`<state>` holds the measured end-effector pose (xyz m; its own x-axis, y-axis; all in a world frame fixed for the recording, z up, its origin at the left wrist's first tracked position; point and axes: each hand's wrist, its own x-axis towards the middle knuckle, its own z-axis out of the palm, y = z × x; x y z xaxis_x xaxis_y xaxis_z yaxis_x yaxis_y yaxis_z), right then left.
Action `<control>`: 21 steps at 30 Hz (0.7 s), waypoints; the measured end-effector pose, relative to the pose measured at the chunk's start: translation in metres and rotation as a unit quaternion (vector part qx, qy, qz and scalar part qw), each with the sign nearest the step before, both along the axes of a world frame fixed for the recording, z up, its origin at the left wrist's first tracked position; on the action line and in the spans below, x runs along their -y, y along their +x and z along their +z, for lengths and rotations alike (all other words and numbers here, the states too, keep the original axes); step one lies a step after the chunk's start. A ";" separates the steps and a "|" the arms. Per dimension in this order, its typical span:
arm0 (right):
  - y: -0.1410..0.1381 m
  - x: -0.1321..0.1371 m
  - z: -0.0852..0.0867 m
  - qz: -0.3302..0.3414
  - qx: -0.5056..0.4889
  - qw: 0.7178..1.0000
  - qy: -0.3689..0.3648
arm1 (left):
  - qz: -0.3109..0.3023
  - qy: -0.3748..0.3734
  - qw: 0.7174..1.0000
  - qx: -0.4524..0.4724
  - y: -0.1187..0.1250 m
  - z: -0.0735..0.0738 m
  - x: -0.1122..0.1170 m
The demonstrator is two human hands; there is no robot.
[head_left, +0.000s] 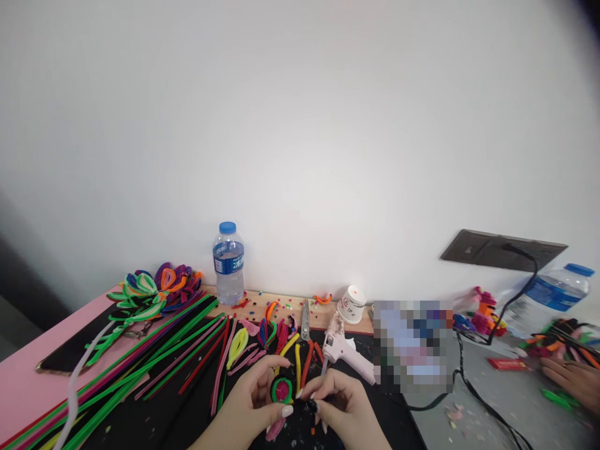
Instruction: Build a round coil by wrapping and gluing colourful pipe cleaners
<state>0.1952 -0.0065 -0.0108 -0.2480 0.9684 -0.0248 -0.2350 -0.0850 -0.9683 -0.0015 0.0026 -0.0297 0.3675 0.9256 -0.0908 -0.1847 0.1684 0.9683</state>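
My left hand (pixel 255 400) is closed around a small round pipe-cleaner coil (pixel 282 391), with a pink centre, a green ring and a dark outer edge. Close beside it, my right hand (pixel 342 403) pinches a small black piece (pixel 311 406), whose kind I cannot make out. Just beyond my right fingers lies a pale pink hot glue gun (pixel 349 361). Cut yellow (pixel 298 359) and red pipe-cleaner lengths (pixel 307 362) lie ahead of my hands, near scissors (pixel 305 322). A bent yellow pipe-cleaner bundle (pixel 237 349) rests to the left.
Long pipe cleaners (pixel 162 362) and a pipe-cleaner flower (pixel 140 290) lie left. A water bottle (pixel 228 269) and upturned paper cup (pixel 352 304) stand by the wall. Right are a blurred-out patch (pixel 412 347), a black cable (pixel 462 359) and another person's hand (pixel 572 378).
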 end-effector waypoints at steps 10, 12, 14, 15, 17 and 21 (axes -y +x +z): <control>-0.003 0.000 0.009 0.013 -0.013 0.999 -0.030 | 0.008 -0.008 1.000 -0.002 0.002 0.005 -0.001; -0.004 0.000 0.008 0.012 -0.013 0.999 -0.036 | 0.005 -0.007 1.000 0.001 0.002 0.004 0.000; -0.004 0.000 0.007 0.012 -0.012 0.999 -0.039 | 0.004 -0.005 1.000 0.001 0.002 0.004 0.000; -0.004 0.000 0.006 0.012 -0.012 0.999 -0.039 | 0.005 -0.005 1.000 -0.001 0.002 0.004 0.000; -0.004 -0.001 0.005 0.011 -0.014 0.999 -0.037 | 0.005 -0.005 1.000 -0.004 0.002 0.004 0.001; -0.004 0.000 0.003 0.011 -0.019 0.999 -0.036 | 0.002 -0.004 1.000 -0.004 0.001 0.005 0.001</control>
